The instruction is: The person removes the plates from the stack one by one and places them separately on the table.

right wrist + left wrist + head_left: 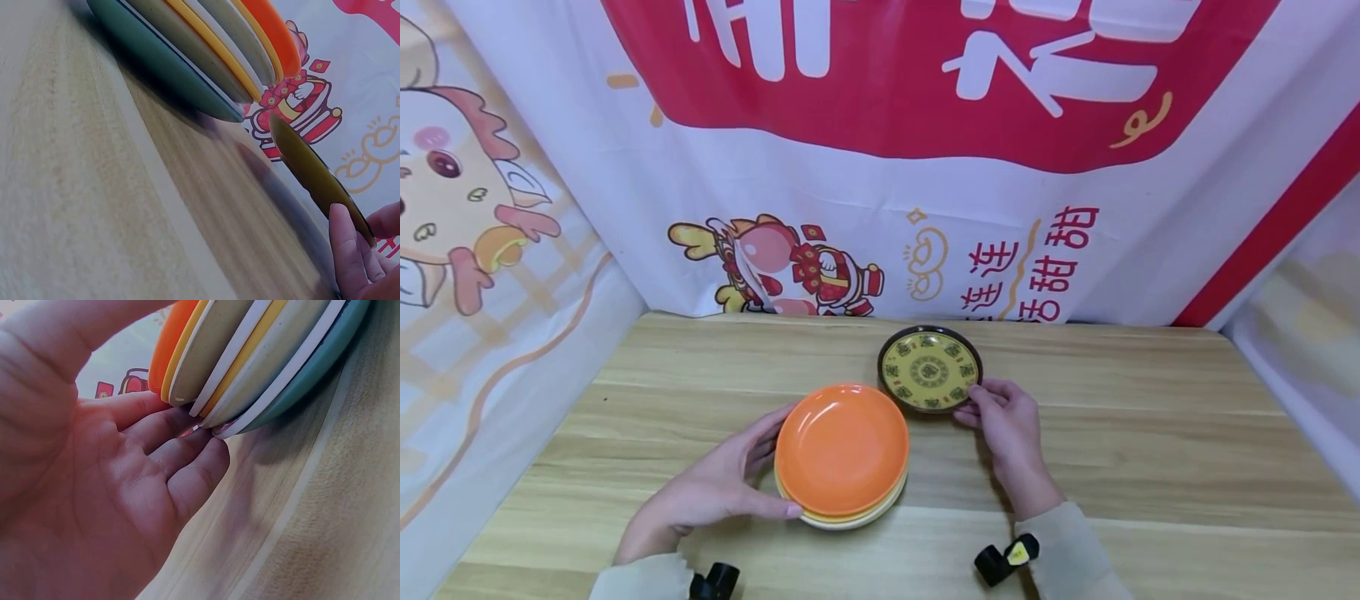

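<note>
We're pinching the yellow patterned plate (928, 371) by its rim with our right hand (1011, 425), just beyond the plate stack (842, 454); our left hand (722, 483) just braces that, fingers loose. Light, even pressure stops it sliding.

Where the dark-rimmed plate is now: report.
In the head view, the dark-rimmed patterned plate is in the right hand, beyond and right of the plate stack.

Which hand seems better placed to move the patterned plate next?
Probably the right hand: it pinches the patterned plate, while the left hand touches the separate stack of plates.
</note>
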A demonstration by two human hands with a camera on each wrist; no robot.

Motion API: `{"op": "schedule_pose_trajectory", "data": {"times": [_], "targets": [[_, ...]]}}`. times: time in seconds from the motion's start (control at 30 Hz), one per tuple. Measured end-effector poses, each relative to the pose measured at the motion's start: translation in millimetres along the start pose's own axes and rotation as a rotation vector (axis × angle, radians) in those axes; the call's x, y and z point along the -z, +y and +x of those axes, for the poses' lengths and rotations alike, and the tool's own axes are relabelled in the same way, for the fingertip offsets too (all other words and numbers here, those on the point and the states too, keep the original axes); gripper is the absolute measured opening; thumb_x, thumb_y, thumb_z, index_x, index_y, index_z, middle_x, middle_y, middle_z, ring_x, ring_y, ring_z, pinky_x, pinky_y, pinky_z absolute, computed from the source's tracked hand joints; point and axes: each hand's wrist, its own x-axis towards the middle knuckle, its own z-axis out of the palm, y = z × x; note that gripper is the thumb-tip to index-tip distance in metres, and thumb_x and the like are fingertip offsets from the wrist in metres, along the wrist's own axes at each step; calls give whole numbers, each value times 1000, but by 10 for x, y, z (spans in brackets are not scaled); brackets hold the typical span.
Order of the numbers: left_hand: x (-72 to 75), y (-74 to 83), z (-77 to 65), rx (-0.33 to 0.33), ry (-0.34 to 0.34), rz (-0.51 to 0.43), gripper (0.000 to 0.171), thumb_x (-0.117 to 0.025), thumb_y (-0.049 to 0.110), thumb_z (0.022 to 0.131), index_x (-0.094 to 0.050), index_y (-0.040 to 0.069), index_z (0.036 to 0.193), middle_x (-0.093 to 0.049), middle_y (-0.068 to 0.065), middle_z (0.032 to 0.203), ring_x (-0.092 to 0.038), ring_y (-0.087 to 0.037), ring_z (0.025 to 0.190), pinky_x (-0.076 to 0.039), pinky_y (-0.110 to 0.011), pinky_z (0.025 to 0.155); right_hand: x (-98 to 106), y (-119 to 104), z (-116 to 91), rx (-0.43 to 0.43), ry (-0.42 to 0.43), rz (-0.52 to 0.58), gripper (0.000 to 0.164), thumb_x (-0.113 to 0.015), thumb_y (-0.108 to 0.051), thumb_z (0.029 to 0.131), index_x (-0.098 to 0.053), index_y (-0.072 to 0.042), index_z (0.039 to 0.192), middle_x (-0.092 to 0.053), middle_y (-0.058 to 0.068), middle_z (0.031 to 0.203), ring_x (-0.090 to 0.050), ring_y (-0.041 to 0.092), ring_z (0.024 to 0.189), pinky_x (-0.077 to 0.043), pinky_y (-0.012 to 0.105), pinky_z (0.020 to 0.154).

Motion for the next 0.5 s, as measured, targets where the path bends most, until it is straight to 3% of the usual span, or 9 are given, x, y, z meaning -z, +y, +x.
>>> {"op": "schedule_pose_trajectory", "data": {"times": [0.5], "targets": [[-7,-9,-5,26,2,-2,109,-95,19,83,-29,24,169,-33,-5,176,-30,-41,162,-26,-66,133,1,-8,-15,-31,15,-36,41,-64,-11,108,-54,5,145,-70,26,131,-77,13,83,-69,27,81]]}}
